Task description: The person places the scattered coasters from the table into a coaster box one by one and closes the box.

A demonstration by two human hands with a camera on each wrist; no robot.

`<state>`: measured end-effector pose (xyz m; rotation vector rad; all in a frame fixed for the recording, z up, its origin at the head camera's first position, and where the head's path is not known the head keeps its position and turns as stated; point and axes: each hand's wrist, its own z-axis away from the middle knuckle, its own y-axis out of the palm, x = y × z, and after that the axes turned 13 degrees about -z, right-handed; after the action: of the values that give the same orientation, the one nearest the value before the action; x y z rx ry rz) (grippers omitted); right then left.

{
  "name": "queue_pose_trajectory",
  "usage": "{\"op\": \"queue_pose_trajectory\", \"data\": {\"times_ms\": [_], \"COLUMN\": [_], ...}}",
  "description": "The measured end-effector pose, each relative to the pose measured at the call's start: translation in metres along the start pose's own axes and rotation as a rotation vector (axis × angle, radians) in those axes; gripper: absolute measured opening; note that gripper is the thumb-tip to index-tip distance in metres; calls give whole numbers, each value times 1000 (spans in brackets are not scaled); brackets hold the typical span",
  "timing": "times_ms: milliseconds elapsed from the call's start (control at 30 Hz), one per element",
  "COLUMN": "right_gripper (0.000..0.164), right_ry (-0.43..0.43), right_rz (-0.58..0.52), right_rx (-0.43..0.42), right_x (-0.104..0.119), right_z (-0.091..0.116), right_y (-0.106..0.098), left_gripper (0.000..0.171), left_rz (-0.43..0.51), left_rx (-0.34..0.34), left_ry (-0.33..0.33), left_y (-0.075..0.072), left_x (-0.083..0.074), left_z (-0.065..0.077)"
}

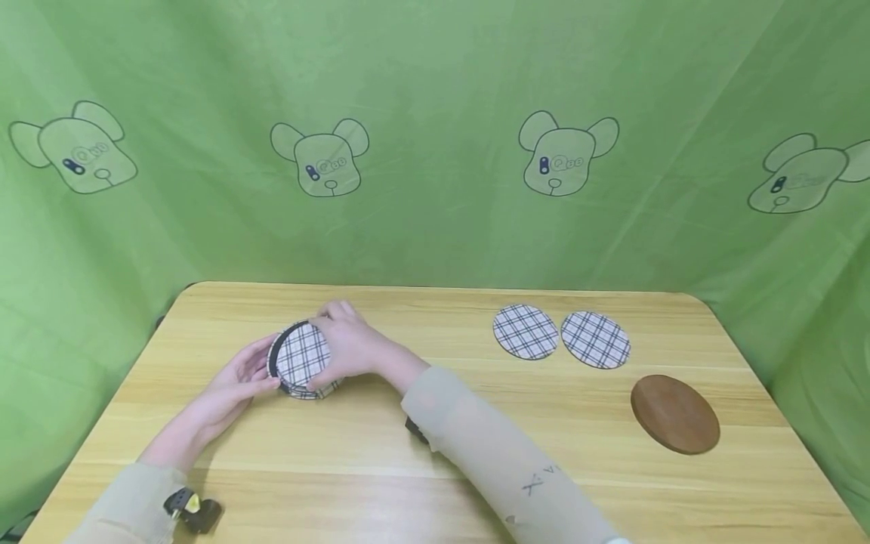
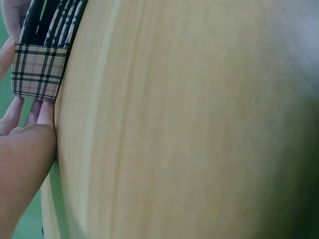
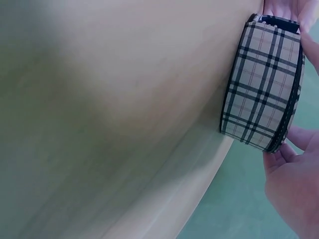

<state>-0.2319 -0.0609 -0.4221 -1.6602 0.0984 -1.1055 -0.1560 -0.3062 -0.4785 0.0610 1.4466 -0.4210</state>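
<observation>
Left hand [image 1: 231, 387]: fingers grip plaid holder [image 3: 264, 82] / right hand [image 1: 352, 344]: fingers grip opposite side / brown disc [image 1: 675, 414] well apart

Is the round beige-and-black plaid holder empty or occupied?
Occupied: the left wrist view shows edges of thin black-and-white plaid discs inside the holder. Whether it is full, I cannot tell.

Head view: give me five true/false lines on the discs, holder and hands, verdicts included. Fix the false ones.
1. Two plaid discs lie to the right of the plaid holder. True.
2. Those plaid discs are stacked. False: they lie side by side.
3. The left grip and right grip both touch the plaid holder. True.
4. The right grip holds the brown disc. False: the brown disc lies on the table.
5. The brown disc is plaid. False: plain brown.
</observation>
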Motion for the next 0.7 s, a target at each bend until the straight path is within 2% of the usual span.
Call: {"op": "queue_pose_trajectory", "data": {"times_ms": [433,700], "right_gripper": [109,110], "right_ry": [16,-3], "right_rz": [81,118], "right_rx": [-7,-25], "right_x": [10,10], "right_z": [-2,-3], "right_y": [4,11], "left_gripper": [88,86], "left_rz": [0,14], "left_rx": [10,9], "left_ry": [11,14], "left_y": [-1,-1], "left_x": [-1,0], "left_z": [2,1]}}
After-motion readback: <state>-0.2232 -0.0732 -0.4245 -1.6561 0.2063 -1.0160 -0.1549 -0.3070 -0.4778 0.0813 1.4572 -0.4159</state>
